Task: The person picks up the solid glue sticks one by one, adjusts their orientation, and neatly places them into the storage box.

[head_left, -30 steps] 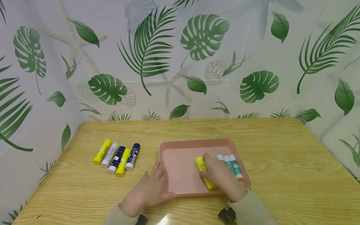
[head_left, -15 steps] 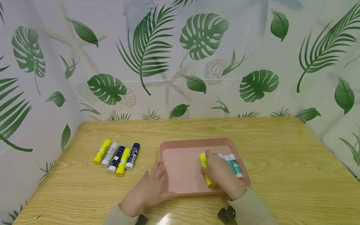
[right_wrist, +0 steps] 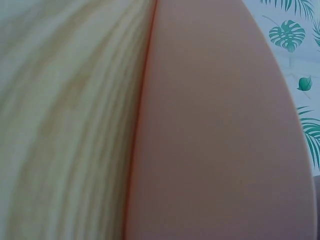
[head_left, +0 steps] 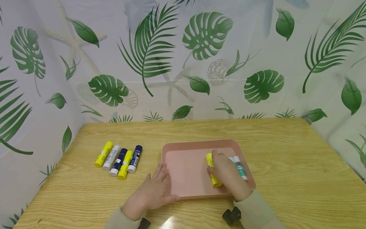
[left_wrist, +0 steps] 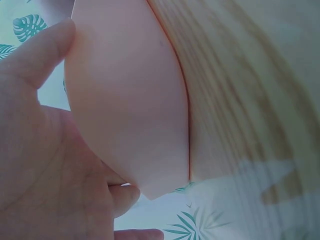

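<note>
In the head view my right hand (head_left: 227,171) grips a yellow glue stick (head_left: 215,181) inside the pink tray (head_left: 184,173), thumb on its left side. The stick leans slightly, and my fingers cover its middle. Just right of that hand lies a green-and-white glue stick (head_left: 240,169), with another white end partly hidden behind the hand. My left hand (head_left: 151,194) rests with extended fingers at the tray's front left corner. Up close in the left wrist view, the left thumb (left_wrist: 47,52) touches the tray's rim. The tray wall (right_wrist: 215,125) hides the right hand's grip in the right wrist view.
On the wooden table (head_left: 274,152), left of the tray, several glue sticks lie side by side: yellow ones (head_left: 104,154), a white one (head_left: 111,157) and dark blue ones (head_left: 135,159). A leaf-patterned cloth (head_left: 171,63) hangs behind the table.
My right hand has shifted the yellow glue stick rightward and slightly back within the tray, covering more of the green-and-white sticks. The left hand has stayed in place.
</note>
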Available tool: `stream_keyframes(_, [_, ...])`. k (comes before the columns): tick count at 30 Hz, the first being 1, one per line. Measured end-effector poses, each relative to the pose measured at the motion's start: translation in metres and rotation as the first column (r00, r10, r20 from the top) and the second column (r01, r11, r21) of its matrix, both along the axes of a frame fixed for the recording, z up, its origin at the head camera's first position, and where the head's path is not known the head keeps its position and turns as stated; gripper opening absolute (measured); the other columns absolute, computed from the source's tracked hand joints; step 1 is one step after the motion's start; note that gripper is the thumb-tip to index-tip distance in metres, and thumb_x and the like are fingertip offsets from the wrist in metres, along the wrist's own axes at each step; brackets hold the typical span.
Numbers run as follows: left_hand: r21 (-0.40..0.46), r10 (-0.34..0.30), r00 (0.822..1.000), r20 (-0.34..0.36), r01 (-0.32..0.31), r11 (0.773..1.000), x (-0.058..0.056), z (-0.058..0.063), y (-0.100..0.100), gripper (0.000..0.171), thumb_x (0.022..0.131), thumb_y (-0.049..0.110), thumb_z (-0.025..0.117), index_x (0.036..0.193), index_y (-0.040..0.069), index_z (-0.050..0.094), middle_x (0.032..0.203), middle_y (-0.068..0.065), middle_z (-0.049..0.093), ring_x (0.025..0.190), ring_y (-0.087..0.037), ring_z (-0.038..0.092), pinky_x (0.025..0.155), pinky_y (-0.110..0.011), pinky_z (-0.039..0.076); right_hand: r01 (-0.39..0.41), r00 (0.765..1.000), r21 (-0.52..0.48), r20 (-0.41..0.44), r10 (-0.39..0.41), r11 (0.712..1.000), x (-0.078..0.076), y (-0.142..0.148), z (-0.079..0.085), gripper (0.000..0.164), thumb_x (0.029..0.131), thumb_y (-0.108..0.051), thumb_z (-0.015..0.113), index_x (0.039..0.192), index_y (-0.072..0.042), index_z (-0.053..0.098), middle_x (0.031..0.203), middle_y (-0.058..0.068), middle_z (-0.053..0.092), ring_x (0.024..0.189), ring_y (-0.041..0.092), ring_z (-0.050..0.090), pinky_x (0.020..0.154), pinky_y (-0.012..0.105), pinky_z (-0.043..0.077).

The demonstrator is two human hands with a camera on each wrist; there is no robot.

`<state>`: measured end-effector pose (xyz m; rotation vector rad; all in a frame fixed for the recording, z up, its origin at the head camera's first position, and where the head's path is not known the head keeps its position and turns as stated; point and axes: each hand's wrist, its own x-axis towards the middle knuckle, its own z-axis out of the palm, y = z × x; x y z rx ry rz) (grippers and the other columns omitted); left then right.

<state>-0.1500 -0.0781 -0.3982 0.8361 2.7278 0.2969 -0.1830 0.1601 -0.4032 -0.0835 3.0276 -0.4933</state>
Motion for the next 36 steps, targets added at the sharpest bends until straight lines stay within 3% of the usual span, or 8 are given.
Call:
stream_keyframes(6, [-0.005, 0.010, 1.000, 0.011, -0.010, 1.000, 0.000, 0.000, 0.001, 0.087, 0.081, 0.061, 0.043, 0.133, -0.008, 0.032, 0.143, -0.023, 0.008, 0.132, -0.032, 0.002, 0.096, -0.058, 0.019, 0.001, 0.999, -0.022, -0.035, -0.002, 1.000, 0.003, 0.003, 0.009, 0.039, 0.080, -0.023, 0.066, 0.104, 0.001, 0.048, 0.080, 0.008, 0.052, 0.058, 0.015, 0.046, 0.050, 0.025, 0.040])
stream_keyframes(10, [-0.008, 0.016, 1.000, 0.020, -0.015, 1.000, 0.001, 0.000, 0.001, 0.087, 0.081, 0.062, 0.043, 0.133, -0.008, 0.032, 0.144, -0.022, 0.008, 0.132, -0.031, 0.002, 0.097, -0.058, 0.018, -0.014, 0.991, -0.024, -0.133, 0.011, 1.000, 0.007, 0.011, 0.017, 0.034, 0.080, -0.025, 0.065, 0.102, -0.002, 0.051, 0.079, 0.006, 0.055, 0.059, 0.014, 0.047, 0.052, 0.027, 0.042])
stream_keyframes(15, [-0.012, 0.023, 0.999, 0.030, -0.022, 1.000, 0.000, -0.001, 0.001, 0.088, 0.081, 0.063, 0.042, 0.133, -0.007, 0.031, 0.144, -0.022, 0.007, 0.132, -0.031, 0.001, 0.097, -0.058, 0.017, -0.061, 0.950, -0.031, -0.308, 0.048, 0.998, 0.011, 0.028, 0.022, 0.030, 0.081, -0.022, 0.064, 0.098, -0.001, 0.053, 0.094, 0.013, 0.056, 0.060, 0.016, 0.050, 0.050, 0.029, 0.044])
stream_keyframes(20, [-0.010, 0.023, 0.999, 0.031, -0.022, 1.000, -0.002, -0.002, 0.001, 0.089, 0.080, 0.064, 0.041, 0.134, -0.006, 0.031, 0.144, -0.022, 0.007, 0.132, -0.031, 0.000, 0.096, -0.058, 0.017, -0.100, 0.916, -0.030, -0.393, 0.080, 0.995, 0.019, 0.045, 0.026, 0.029, 0.080, -0.018, 0.064, 0.101, -0.001, 0.053, 0.096, 0.013, 0.056, 0.078, 0.025, 0.055, 0.061, 0.038, 0.048])
stream_keyframes(26, [-0.011, 0.020, 1.000, 0.012, -0.019, 1.000, -0.007, -0.001, -0.002, 0.089, 0.080, 0.064, 0.042, 0.134, -0.007, 0.030, 0.144, -0.022, 0.006, 0.132, -0.032, 0.000, 0.096, -0.059, 0.016, -0.176, 0.915, 0.026, -0.363, 0.173, 0.984, 0.027, 0.062, 0.029, 0.036, 0.081, -0.023, 0.064, 0.107, -0.001, 0.052, 0.100, 0.015, 0.055, 0.091, 0.030, 0.053, 0.070, 0.044, 0.047])
stream_keyframes(31, [-0.011, 0.021, 1.000, 0.008, -0.021, 1.000, -0.011, -0.002, -0.006, 0.089, 0.080, 0.063, 0.042, 0.134, -0.007, 0.030, 0.144, -0.022, 0.006, 0.132, -0.032, 0.001, 0.096, -0.059, 0.017, -0.258, 0.937, 0.062, -0.228, 0.266, 0.964, 0.032, 0.072, 0.026, 0.061, 0.079, -0.036, 0.064, 0.119, 0.007, 0.049, 0.119, 0.023, 0.048, 0.107, 0.036, 0.046, 0.083, 0.048, 0.041])
stream_keyframes(36, [0.011, 0.034, 0.999, 0.020, -0.034, 0.999, -0.015, -0.002, -0.008, 0.089, 0.080, 0.062, 0.043, 0.133, -0.009, 0.030, 0.143, -0.024, 0.007, 0.132, -0.033, 0.001, 0.095, -0.060, 0.016, -0.316, 0.937, 0.039, -0.143, 0.318, 0.948, 0.031, 0.075, 0.018, 0.079, 0.078, -0.045, 0.061, 0.128, 0.012, 0.036, 0.132, 0.029, 0.033, 0.117, 0.042, 0.035, 0.090, 0.052, 0.033])
